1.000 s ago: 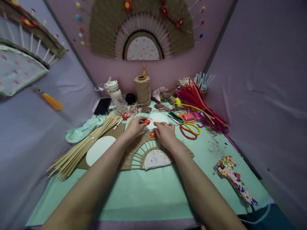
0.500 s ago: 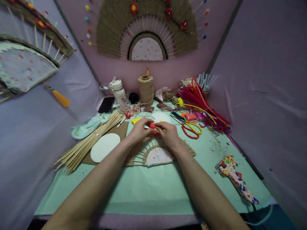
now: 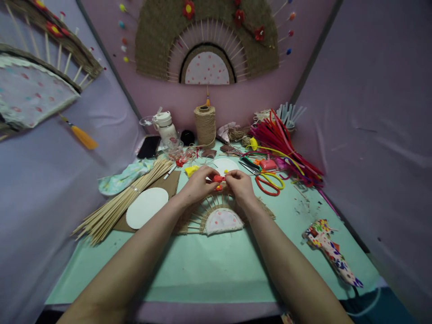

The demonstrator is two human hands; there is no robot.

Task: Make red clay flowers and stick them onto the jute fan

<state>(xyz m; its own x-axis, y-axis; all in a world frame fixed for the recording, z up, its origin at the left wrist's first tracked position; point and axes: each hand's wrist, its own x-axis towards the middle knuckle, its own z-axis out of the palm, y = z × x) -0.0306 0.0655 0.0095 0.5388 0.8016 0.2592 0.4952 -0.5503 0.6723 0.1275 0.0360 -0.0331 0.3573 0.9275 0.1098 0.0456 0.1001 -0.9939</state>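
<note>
My left hand [image 3: 196,184] and my right hand [image 3: 240,185] meet above a half-round jute fan [image 3: 216,215] that lies on the mint green table [image 3: 209,265]. Both hands pinch a small red flower piece [image 3: 218,179] between their fingertips. A second red flower [image 3: 219,187] sits on the fan just under them. The fan has wooden spokes and a spotted white cloth centre. A small yellow piece [image 3: 191,170] lies left of my left hand.
A bundle of bamboo sticks [image 3: 124,199] and a white disc [image 3: 146,201] lie at the left. Twine spool [image 3: 204,125], bottle [image 3: 166,126] and phone [image 3: 149,146] stand at the back. Red-yellow scissors [image 3: 269,182], red pipe cleaners [image 3: 283,144] and a patterned glue gun [image 3: 329,252] are right.
My left hand lifted the red piece off the table and both hands closed together on it above the fan. The camera view shifted slightly.
</note>
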